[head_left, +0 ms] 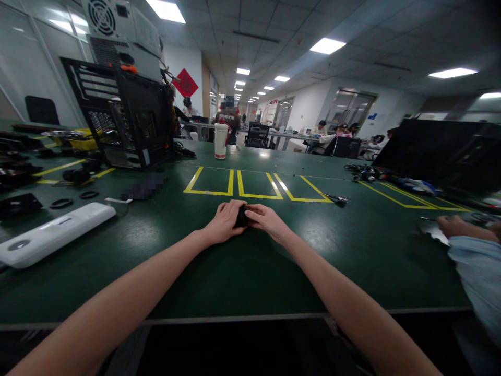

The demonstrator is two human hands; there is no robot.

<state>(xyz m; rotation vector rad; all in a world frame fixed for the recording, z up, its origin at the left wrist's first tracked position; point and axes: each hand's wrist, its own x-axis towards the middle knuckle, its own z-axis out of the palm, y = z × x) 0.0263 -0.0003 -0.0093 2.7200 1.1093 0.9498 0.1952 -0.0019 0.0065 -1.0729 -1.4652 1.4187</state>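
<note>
A small black object (240,216) is held between my two hands over the green table (250,277), near its middle. My left hand (226,221) wraps its fingers round the left side of the object. On the other side, my right hand (266,220) presses its fingers against it. Much of the object is hidden by the fingers, so its exact form cannot be made out. Just beyond the hands, yellow tape outlines (239,183) mark the table top.
A white power strip (58,230) and black rings (61,203) lie at the left, before a black computer case (129,115). A cup (221,141) stands at the back. A metal-tipped item (341,199) lies right of centre. Another person's hand (465,228) is at the right.
</note>
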